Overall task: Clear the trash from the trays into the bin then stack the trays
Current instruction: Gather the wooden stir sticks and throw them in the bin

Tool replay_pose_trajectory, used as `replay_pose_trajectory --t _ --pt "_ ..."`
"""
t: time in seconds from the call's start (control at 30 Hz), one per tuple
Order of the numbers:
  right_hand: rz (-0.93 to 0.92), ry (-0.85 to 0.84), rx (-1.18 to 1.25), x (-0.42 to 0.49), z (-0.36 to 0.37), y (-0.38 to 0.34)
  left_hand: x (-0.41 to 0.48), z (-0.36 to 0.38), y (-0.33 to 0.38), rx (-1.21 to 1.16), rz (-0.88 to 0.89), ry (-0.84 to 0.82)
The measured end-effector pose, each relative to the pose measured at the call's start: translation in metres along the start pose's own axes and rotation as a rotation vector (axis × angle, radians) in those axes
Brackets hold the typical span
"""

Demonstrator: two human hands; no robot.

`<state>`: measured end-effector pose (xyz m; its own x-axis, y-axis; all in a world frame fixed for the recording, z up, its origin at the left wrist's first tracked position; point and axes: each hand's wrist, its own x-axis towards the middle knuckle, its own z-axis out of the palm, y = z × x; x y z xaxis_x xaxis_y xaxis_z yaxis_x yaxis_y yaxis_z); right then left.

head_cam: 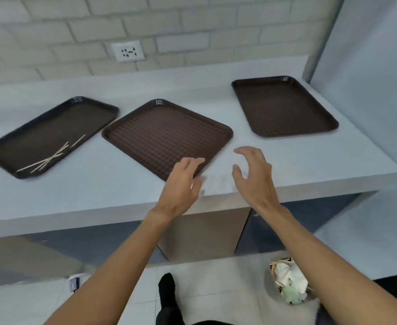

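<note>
Empty grip, both sides. Left hand: fingers relaxed and slightly spread, holding nothing, over the near corner of the middle tray; contact with the rim cannot be told. Right hand: fingers loosely curved, thumb apart, holding nothing, above the bare counter just right of that corner.

Three brown trays lie flat on the counter, none touching.
- Left tray: long axis diagonal, near-left to far-right. Thin wooden sticks lie at its near-left end, mostly along that axis, some crossing.
- Middle tray: turned like a diamond, one corner pointing at the person. Nothing on it.
- Right tray: well apart from the others, long axis running away from the person. Nothing on it.

Bin stands on the floor below the right forearm, with crumpled paper in it. Wall socket sits in the brick wall behind the counter.
</note>
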<state>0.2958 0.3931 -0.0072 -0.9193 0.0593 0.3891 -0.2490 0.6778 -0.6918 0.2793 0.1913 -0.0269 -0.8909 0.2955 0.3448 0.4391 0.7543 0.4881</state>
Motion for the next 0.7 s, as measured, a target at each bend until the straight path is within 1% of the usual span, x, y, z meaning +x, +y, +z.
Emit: replay_pose_trajectory --t 0.07,0.13,0.2,0.4,0.5,0.6,0.7 --pt "-0.073 -0.029 0.018 0.022 0.027 -0.017 0.001 -0.023 -0.029 0.015 -0.072 0.049" --pt "-0.145 -0.083 0.037 0.05 0.073 -0.045 -0.003 -0.054 -0.072 0.046 -0.172 0.104" --pt "-0.169 -0.147 0.05 0.071 0.107 -0.068 -0.002 -0.078 -0.107 0.09 -0.253 0.147" --pt "-0.342 -0.409 0.115 0.135 0.241 -0.156 -0.011 -0.172 -0.25 0.169 -0.572 0.247" --pt "-0.376 -0.533 0.114 0.157 0.302 -0.188 -0.022 -0.208 -0.312 0.231 -0.682 0.197" --pt "-0.409 -0.615 0.097 0.18 0.354 -0.208 -0.024 -0.232 -0.356 0.247 -0.754 0.143" --pt "-0.443 -0.686 0.05 0.2 0.396 -0.225 -0.021 -0.242 -0.387 0.226 -0.78 0.019"
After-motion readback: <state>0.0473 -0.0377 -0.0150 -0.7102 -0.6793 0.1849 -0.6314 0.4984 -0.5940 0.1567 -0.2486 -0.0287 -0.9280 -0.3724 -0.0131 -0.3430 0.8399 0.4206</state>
